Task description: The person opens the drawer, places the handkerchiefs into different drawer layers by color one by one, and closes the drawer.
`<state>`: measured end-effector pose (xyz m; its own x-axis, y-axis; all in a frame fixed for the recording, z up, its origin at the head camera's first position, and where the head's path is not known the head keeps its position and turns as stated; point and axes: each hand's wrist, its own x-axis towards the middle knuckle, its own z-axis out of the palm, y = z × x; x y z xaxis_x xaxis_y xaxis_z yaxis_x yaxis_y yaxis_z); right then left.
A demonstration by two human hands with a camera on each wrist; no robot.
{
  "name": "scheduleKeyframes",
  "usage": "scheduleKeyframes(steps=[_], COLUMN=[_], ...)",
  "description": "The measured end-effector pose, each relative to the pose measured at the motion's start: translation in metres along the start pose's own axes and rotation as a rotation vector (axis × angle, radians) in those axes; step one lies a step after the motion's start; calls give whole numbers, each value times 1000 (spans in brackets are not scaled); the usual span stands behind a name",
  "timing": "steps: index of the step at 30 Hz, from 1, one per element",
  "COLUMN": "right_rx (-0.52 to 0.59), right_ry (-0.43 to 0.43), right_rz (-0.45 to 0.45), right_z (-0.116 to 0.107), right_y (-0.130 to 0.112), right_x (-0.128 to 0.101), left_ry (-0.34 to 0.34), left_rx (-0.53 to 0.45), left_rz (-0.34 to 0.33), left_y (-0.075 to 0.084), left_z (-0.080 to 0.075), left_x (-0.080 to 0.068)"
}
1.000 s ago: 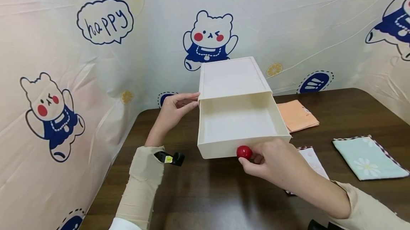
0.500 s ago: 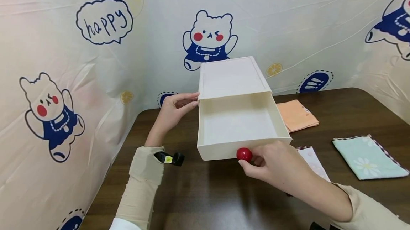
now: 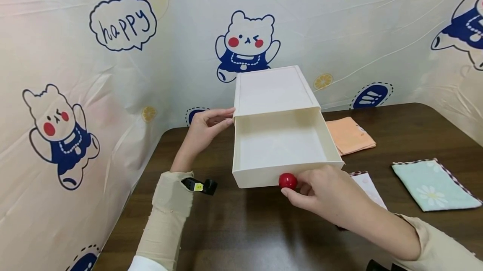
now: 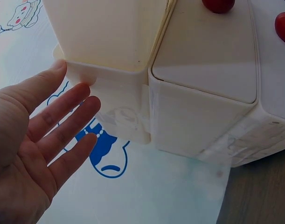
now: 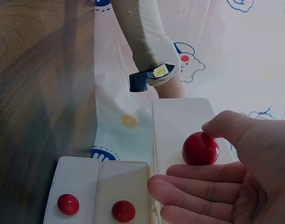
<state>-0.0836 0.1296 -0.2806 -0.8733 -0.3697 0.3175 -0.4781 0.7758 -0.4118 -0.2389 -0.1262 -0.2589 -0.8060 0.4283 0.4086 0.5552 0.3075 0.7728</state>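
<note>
A white drawer cabinet stands on the table with its top drawer pulled out and nothing inside. On the drawer's front is a round red knob. My right hand pinches this knob between thumb and index finger; the other fingers lie along the front, as the right wrist view shows. With its fingers stretched, my left hand touches the cabinet's left side near the front edge of the top. Lower drawers, pushed in, carry red knobs of the same kind.
Right of the cabinet lies a folded orange cloth. A white cloth is partly hidden behind my right hand, and a mint cloth with a flower lies farther right. A printed curtain hangs behind the dark wooden table.
The drawer front and my right hand have come very slightly towards me since one second ago. My left hand stays at the cabinet's side.
</note>
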Motion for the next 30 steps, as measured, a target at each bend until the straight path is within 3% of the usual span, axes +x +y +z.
scheduleKeyframes(steps=[11,23,30], right_rx=[23,-20,-66], right_ry=[-64,-74,-115], right_rz=[16,-5,40], right_z=[-5,-12,-16], right_y=[2,8,16], right_x=[0,-4,-8], left_ry=[-1,2,7], left_rx=[18,7,9], left_rz=[9,2,-2], left_y=[1,0,1], left_z=[1,0,1], left_x=[0,0,0])
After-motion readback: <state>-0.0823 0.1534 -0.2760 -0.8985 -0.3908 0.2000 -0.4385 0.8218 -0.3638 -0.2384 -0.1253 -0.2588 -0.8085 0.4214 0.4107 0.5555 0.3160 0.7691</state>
